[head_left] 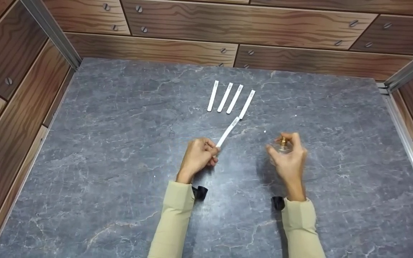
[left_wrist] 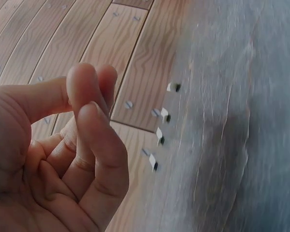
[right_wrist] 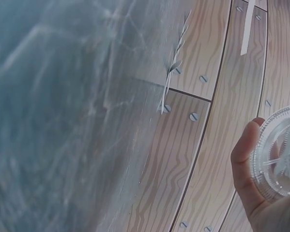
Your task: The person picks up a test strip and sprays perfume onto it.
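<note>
My left hand pinches the near end of a white paper test strip between thumb and fingers. The strip slants up to the right, its printed far end overlapping the nearest lying strip in the head view. In the left wrist view, the fingertips hide that strip; the right wrist view catches part of the held strip at the top. My right hand grips a small clear glass perfume bottle with a gold spray neck, fingers curled about it. Its round ribbed base faces the right wrist camera.
Several more white strips lie slanted in a row on the grey marbled table, beyond the hands. Small white specks dot the surface. Wood-patterned panels wall the back and sides, with metal rails at the edges.
</note>
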The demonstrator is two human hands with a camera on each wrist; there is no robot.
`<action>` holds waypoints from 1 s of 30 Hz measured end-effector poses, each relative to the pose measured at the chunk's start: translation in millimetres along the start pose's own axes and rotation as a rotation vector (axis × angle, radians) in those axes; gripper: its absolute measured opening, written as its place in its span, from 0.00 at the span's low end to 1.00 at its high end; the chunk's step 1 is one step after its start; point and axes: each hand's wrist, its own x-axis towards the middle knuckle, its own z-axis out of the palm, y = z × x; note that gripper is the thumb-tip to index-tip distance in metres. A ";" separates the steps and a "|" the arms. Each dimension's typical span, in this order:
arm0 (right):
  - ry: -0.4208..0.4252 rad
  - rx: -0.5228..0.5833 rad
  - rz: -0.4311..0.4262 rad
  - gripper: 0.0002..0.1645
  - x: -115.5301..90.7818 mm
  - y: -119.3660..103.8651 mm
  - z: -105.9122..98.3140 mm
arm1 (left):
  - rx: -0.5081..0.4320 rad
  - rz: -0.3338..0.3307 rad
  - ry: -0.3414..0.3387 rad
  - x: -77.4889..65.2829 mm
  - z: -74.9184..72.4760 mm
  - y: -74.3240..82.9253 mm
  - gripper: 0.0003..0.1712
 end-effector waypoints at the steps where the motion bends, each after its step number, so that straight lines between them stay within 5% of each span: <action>1: 0.001 -0.004 -0.004 0.22 -0.1 -0.1 -0.1 | 0.000 0.003 -0.003 -0.5 1.3 0.9 0.06; 14: 0.056 -0.061 -0.075 0.23 -0.6 -2.9 2.4 | 0.047 0.083 -0.087 -6.7 13.4 10.4 0.08; 30: 0.028 -0.105 -0.120 0.22 -0.4 -0.8 2.1 | 0.041 0.083 -0.120 -7.1 17.9 11.8 0.07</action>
